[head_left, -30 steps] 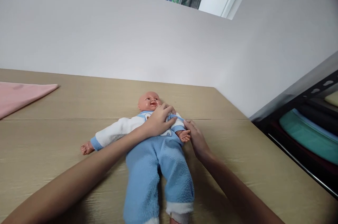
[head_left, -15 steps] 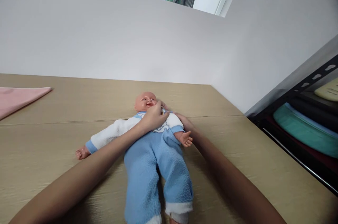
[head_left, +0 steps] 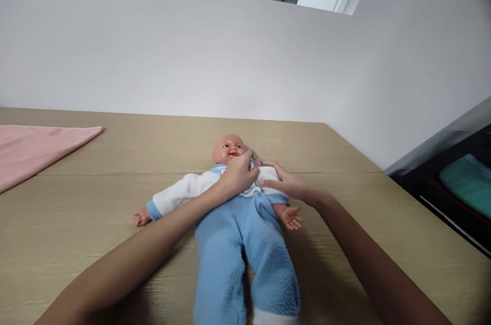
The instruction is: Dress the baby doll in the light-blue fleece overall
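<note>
A baby doll [head_left: 229,147] lies on its back with its head towards the wall, dressed in a blue and white fleece romper [head_left: 222,233]. My left hand [head_left: 241,170] reaches across its chest, thumb and fingers closed on the romper's neckline at the shoulder on the right. Beside it, my right hand [head_left: 286,182] grips the white sleeve [head_left: 269,173] on that same side, thumb on the front and fingers over the shoulder. The doll's other sleeve [head_left: 180,194] stretches out to the left. My left fingertips are partly hidden behind the cloth and hand.
The doll rests on a tan table [head_left: 95,243] with a seam across it. A folded pink cloth [head_left: 42,148] lies at the far left. Behind the table rises a white wall [head_left: 172,54]. On the right, a black rack [head_left: 418,177] holds a green item [head_left: 468,184].
My right hand has come from beside and behind the doll's shoulder onto its sleeve. My left hand stays at the neckline. The whole view has shifted slightly left.
</note>
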`<state>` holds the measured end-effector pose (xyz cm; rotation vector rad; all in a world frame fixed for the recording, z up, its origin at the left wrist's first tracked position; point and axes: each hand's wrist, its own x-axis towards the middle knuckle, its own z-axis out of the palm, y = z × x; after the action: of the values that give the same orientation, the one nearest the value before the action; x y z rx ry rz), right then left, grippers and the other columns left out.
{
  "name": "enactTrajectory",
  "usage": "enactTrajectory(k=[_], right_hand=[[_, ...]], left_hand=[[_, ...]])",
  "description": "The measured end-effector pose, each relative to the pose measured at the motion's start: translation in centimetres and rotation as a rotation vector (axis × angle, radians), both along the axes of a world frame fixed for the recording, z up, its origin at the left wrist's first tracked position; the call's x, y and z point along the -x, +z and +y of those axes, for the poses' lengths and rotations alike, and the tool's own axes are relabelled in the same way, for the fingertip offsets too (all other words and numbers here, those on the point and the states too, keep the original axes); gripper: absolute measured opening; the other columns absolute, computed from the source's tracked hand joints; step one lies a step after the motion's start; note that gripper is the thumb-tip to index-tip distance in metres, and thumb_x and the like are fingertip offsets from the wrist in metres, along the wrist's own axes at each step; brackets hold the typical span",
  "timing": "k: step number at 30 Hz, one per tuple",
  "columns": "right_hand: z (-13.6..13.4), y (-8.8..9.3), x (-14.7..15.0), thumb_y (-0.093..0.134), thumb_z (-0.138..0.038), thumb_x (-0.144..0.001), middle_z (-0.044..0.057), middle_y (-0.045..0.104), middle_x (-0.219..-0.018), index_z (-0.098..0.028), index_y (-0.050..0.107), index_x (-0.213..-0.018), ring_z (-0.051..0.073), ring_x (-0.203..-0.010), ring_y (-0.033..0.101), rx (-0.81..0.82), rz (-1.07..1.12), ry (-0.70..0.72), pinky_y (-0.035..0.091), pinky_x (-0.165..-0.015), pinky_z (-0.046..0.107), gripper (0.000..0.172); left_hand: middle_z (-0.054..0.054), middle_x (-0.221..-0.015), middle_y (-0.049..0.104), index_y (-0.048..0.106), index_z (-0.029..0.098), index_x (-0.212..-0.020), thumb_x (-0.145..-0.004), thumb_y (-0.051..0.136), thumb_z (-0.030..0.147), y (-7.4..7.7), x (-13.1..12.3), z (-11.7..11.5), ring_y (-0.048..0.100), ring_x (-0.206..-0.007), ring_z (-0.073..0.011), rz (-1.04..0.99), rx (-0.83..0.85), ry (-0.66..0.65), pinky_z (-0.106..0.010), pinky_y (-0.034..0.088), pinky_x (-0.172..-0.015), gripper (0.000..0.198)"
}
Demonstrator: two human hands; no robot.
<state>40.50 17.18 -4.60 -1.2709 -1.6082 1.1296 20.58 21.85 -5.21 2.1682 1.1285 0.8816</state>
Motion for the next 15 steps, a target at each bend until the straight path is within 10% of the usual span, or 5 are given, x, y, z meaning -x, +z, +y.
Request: enactTrajectory(k=[6, 15], right_hand=[[-3.6, 3.0, -3.7, 0.074, -0.021, -0.081, 0.004, 0.080, -0.095, -0.027, 0.074, -0.123, 0.024, -0.075, 0.067, -0.147, -0.801, 0.093, 0.041, -0.064, 0.031, 0.042], [-3.8, -1.2, -4.5, 0.072, -0.047, -0.095, 0.015, 0.078, -0.126, -0.025, 0.057, -0.144, 0.037, -0.106, 0.075, -0.302, -0.963, 0.059, 0.048, -0.080, 0.038, 0.056]], left_hand=[[0.001, -0.072, 0.064, 0.064, 0.021, -0.096, -0.083, 0.054, 0.001, 0.4, 0.3, -0.3, 0.063, -0.070, -0.0202, 0.038, -0.065, 0.020, -0.031, 0.036, -0.065, 0.026], [-0.003, -0.084, 0.070, 0.060, 0.021, -0.100, -0.086, 0.056, 0.003, -0.1, 0.0, -0.2, 0.067, -0.077, -0.0225, 0.076, -0.095, 0.004, -0.032, 0.042, -0.069, 0.023]])
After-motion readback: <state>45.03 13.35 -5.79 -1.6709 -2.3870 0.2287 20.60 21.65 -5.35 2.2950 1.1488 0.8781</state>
